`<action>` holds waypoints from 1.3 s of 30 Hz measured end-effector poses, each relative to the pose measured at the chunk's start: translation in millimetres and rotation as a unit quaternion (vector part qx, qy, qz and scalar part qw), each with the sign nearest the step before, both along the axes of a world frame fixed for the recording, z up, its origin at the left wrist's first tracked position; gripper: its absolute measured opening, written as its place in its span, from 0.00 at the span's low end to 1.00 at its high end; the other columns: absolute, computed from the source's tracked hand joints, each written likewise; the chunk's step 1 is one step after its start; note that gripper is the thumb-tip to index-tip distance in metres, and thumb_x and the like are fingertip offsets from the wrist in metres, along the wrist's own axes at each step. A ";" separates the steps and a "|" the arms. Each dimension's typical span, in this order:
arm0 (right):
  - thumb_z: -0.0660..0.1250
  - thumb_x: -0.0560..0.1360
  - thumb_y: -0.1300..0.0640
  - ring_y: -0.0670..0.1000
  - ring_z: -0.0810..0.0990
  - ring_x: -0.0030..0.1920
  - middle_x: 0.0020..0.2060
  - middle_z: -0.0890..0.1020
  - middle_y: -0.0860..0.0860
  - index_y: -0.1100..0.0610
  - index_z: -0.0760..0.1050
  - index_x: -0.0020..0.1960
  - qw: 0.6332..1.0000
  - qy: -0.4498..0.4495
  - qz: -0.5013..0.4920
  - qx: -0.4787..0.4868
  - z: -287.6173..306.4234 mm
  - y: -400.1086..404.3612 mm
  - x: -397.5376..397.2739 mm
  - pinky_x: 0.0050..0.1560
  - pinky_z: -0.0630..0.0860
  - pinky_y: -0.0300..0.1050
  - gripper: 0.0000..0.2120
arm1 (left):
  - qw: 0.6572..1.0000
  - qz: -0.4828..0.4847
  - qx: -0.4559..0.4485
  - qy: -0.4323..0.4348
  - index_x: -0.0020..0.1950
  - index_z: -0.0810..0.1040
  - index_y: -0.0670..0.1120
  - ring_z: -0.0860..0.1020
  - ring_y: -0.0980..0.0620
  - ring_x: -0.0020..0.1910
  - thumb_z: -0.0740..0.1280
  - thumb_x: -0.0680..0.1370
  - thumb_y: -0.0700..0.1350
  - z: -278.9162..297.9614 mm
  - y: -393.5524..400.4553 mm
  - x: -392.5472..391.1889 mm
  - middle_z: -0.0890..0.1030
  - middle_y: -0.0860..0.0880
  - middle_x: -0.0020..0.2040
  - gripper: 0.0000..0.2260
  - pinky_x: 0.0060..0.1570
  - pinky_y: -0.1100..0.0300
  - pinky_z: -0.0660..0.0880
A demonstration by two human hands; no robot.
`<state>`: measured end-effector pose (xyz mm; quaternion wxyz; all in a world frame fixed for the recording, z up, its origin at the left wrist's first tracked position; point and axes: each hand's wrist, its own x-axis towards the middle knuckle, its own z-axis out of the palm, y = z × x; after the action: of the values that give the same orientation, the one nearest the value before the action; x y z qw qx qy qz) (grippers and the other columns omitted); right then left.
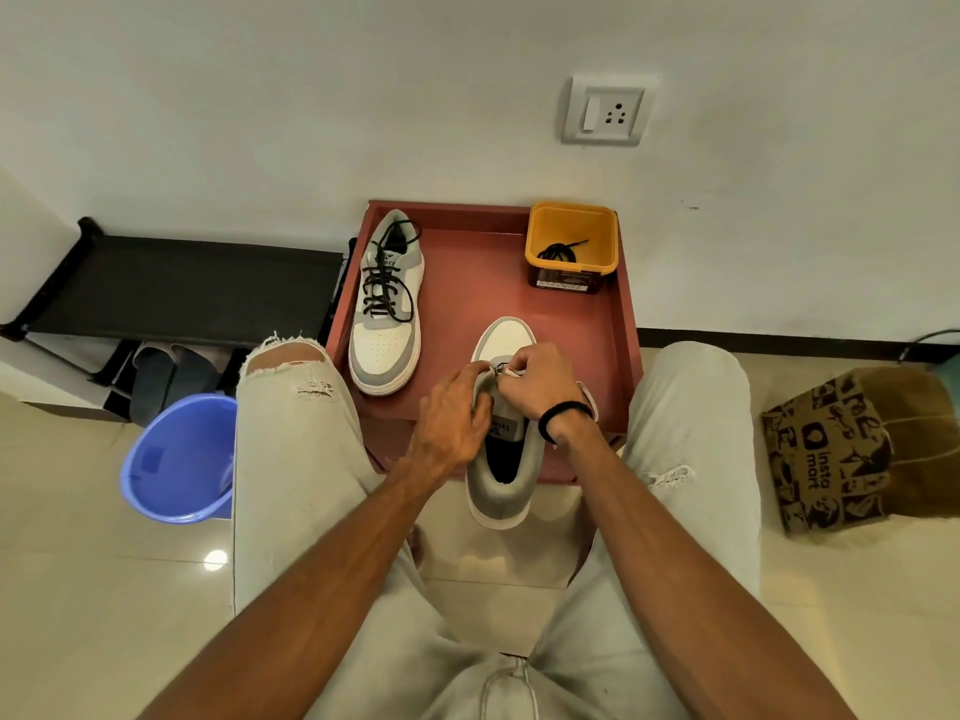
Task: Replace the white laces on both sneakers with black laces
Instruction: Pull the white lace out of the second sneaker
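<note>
Head cam: the near sneaker (503, 480) sits toe-away on the front edge of the red tray table (618, 356), heel hanging over. The left hand (451, 420) grips its side, fingers curled around the upper. The right hand (535, 384) pinches the white lace (511, 373) up by the eyelets. The other sneaker (387, 309) is back left, already in black laces. A spare black lace (560, 252) lies in the yellow tub (571, 265), back right.
</note>
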<state>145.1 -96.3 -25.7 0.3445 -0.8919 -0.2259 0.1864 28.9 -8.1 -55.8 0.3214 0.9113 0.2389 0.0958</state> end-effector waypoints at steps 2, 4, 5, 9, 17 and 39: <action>0.66 0.66 0.66 0.55 0.74 0.33 0.34 0.82 0.63 0.68 0.79 0.35 1.000 0.008 0.008 -0.001 4.5 -0.9 -1.6 0.39 0.78 0.55 0.05 | 1.000 -0.004 0.002 0.012 0.75 0.72 0.46 0.78 0.41 0.64 0.61 0.84 0.45 0.5 -0.4 0.2 0.80 0.43 0.67 0.18 0.62 0.41 0.76; 0.65 0.66 0.67 0.57 0.72 0.33 0.33 0.80 0.64 0.69 0.77 0.33 0.999 -0.005 0.041 -0.017 10.3 -0.8 -3.5 0.37 0.75 0.54 0.05 | 1.000 -0.007 0.003 0.019 0.75 0.71 0.47 0.78 0.41 0.65 0.59 0.85 0.47 1.1 -1.3 -0.1 0.79 0.44 0.68 0.18 0.63 0.40 0.75; 0.65 0.66 0.68 0.56 0.71 0.31 0.30 0.79 0.63 0.68 0.76 0.31 0.998 -0.010 0.061 -0.026 12.2 -0.8 -4.7 0.35 0.74 0.53 0.06 | 1.000 -0.008 0.004 0.021 0.75 0.71 0.47 0.78 0.41 0.65 0.59 0.85 0.47 1.6 -2.2 -0.6 0.78 0.43 0.68 0.18 0.63 0.40 0.75; 0.65 0.68 0.66 0.51 0.64 0.26 0.23 0.72 0.56 0.64 0.74 0.27 0.994 -0.015 0.106 -0.031 11.9 -4.4 -8.8 0.29 0.64 0.46 0.11 | 1.000 -0.007 -0.004 0.026 0.75 0.72 0.47 0.78 0.40 0.65 0.59 0.85 0.46 5.7 -1.1 -1.2 0.78 0.43 0.68 0.17 0.63 0.40 0.75; 0.73 0.74 0.62 0.43 0.78 0.34 0.35 0.81 0.51 0.62 0.82 0.43 0.981 0.128 -0.059 0.129 37.9 -18.5 3.7 0.33 0.72 0.32 0.03 | 0.998 -0.025 -0.005 0.057 0.79 0.68 0.51 0.78 0.44 0.62 0.59 0.86 0.49 18.1 -3.3 -9.7 0.77 0.46 0.66 0.20 0.60 0.48 0.74; 0.75 0.74 0.61 0.43 0.85 0.45 0.43 0.86 0.45 0.51 0.83 0.50 0.976 0.120 0.168 -0.063 5.5 8.0 123.9 0.52 0.82 0.41 0.08 | 0.983 -0.037 -0.160 0.077 0.56 0.80 0.54 0.77 0.60 0.34 0.75 0.77 0.53 15.2 86.5 99.1 0.79 0.55 0.38 0.11 0.38 0.66 0.73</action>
<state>269.0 -88.3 -20.3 0.2761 -0.8322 -0.3177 0.3609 128.1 78.4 -40.6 0.4471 0.8610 0.2411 -0.0259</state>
